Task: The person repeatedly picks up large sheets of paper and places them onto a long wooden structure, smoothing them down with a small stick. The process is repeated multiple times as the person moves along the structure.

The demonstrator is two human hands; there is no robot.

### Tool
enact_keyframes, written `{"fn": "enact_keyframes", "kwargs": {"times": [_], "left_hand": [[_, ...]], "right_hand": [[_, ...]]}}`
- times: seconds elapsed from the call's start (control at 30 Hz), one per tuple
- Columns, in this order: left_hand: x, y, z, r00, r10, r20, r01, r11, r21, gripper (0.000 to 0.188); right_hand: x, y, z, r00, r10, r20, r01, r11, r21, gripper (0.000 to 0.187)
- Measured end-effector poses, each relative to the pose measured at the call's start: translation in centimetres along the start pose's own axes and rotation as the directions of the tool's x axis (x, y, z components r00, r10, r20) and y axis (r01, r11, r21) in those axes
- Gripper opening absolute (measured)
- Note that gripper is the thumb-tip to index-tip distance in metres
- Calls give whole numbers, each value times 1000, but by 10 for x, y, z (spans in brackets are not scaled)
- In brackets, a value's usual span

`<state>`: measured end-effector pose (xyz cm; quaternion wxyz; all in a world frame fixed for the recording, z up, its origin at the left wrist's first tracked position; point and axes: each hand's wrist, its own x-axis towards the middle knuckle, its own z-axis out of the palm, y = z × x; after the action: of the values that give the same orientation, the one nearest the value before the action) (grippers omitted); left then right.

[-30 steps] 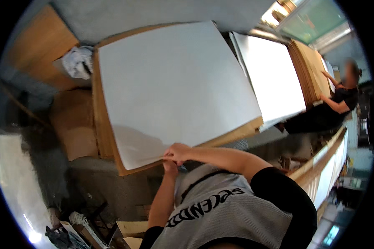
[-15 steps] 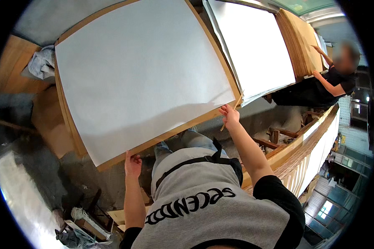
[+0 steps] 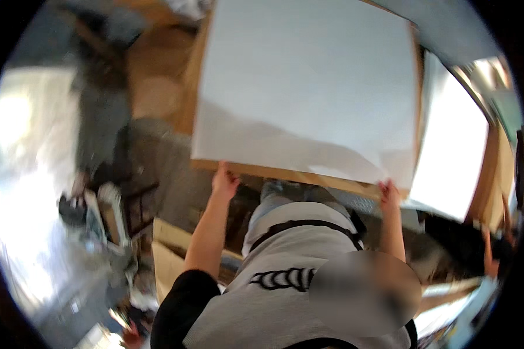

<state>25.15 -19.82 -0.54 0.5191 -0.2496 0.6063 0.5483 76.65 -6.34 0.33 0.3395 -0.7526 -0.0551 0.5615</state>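
Note:
A large white paper sheet lies over a brown board, whose strip shows along the near side. My left hand is closed at the sheet's near edge, left of centre, fingertips in a pinch. Near the right corner my right hand pinches the same edge, and the paper there is creased and slightly raised. Motion blur softens both hands' fingers. No thin stick can be made out in my right hand now. A blurred patch covers part of my right arm.
Right of the board lies a second stack of white sheets, with upright brown boards beyond it. Another person's arm shows at the far right. Clutter stands on the floor at left, by a pale wooden panel.
My view has turned, so the sheet sits further right. My right hand, which held a thin stick, now grips the sheet near its right corner. My left hand stays at the near edge.

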Motion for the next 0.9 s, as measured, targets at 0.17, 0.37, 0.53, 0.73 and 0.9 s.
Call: {"fn": "enact_keyframes", "kwargs": {"times": [0.17,0.37,0.53,0.73,0.9], "left_hand": [[-1,-1,-18,1000,13,22,-10,993,-117,31],[8,-10,-23,997,35,72,-20,980,-197,29],[4,0,-22,994,42,102,-21,979,-204,27],[11,4,-27,991,70,116,-43,975,-216,26],[16,3,-30,989,80,126,-53,978,-202,26]], "right_hand": [[-3,-6,-23,982,-184,28,184,983,19,23],[-1,-26,-56,985,-157,69,160,986,-43,19],[-2,-24,-65,981,-193,13,194,979,-60,22],[-10,-22,-65,979,-199,38,202,977,-73,21],[-15,-20,-67,977,-179,115,185,982,-46,19]]}}
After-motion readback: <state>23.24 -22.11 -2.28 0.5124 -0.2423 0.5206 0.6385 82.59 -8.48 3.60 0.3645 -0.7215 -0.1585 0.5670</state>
